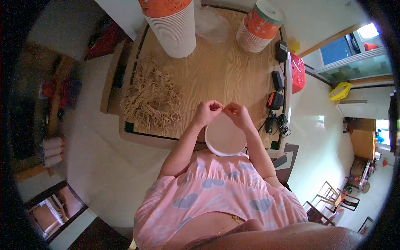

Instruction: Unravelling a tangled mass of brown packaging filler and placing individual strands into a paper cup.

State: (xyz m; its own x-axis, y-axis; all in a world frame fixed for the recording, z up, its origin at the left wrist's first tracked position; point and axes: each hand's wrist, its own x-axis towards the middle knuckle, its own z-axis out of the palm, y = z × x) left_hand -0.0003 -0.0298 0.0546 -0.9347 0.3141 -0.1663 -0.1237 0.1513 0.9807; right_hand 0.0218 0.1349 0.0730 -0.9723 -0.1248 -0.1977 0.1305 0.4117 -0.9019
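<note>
One white container (226, 135) near fingers (216, 107)

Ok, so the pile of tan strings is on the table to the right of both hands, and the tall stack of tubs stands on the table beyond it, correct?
Not quite: the head view shows the pile of tan strings on the table to the left of both hands. The tall stack of tubs does stand beyond it.
</note>
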